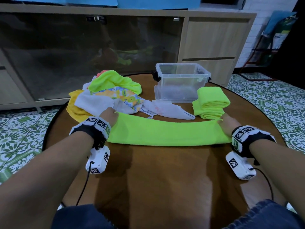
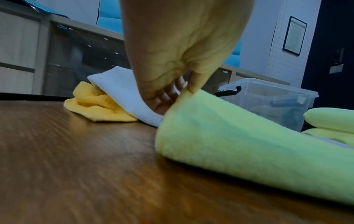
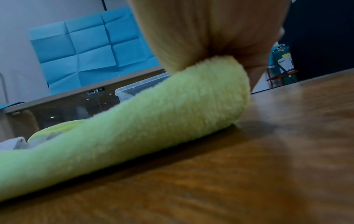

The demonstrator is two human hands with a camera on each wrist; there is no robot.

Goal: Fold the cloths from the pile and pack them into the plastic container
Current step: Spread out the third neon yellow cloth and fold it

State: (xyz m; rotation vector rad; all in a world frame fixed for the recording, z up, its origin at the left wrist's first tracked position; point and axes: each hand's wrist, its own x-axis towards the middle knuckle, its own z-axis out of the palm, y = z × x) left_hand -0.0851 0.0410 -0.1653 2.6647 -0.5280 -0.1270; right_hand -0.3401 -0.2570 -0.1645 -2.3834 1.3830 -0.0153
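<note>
1. My left hand (image 1: 110,116) sits left of centre in the head view, at the left end of a long lime-green cloth (image 1: 168,131) folded into a band across the middle of the frame.
2. In the left wrist view my thumb and fingers (image 2: 193,84) are curled and pinch the upper corner of that cloth's end, lifting it a little off the wood.
3. My right hand (image 1: 227,125) is at the band's other end, right of centre in the head view. In the right wrist view the cloth's end bunches up into my palm, so I am gripping it, but my fingertips are hidden and I cannot tell how they lie.
4. The band's near edge rests flat on the round brown table (image 1: 165,171).
5. The pile of unfolded cloths (image 1: 109,93) lies above my left hand in the head view: a lime one on top, a patterned one, white ones and a yellow one at its left edge.
6. The clear plastic container (image 1: 181,81) stands above centre, slightly right, with no lid on it.
7. A stack of folded lime cloths (image 1: 211,103) lies just right of the container's near corner, outside it and just above my right hand.
8. A wooden cabinet (image 1: 212,40) with dark glass doors fills the upper part of the frame.
</note>
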